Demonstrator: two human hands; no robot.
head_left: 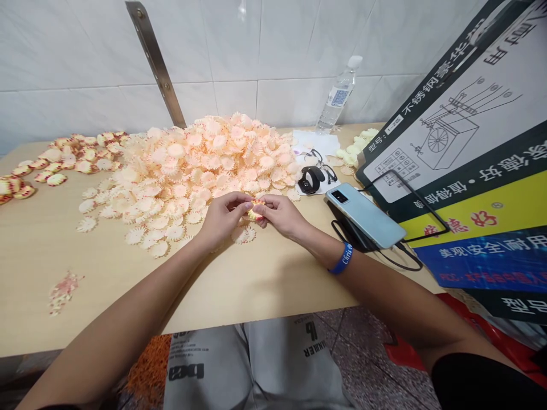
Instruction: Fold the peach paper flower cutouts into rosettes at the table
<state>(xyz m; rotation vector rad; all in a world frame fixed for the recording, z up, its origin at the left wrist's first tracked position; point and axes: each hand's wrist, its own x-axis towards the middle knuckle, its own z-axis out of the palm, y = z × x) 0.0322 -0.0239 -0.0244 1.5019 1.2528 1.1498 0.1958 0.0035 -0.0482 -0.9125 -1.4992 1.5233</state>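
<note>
My left hand (223, 219) and my right hand (282, 215) meet just over the table's middle. Fingers and thumbs of both pinch a small stack of scalloped petal discs (255, 214), pale yellow with red edges. Fingertips cover part of the stack, so its layers are hard to make out. A loose pale disc (244, 234) lies on the table just beneath the hands. Behind them rises a large heap of cream and pink petal discs (213, 151) with notched rims.
Red-edged disc stacks (81, 152) lie at the left, with small scraps (65, 292) nearer me. To the right are a black watch (311, 180), a light-blue phone (366, 215) with a cable, a water bottle (339, 97) and a large printed carton (465, 148).
</note>
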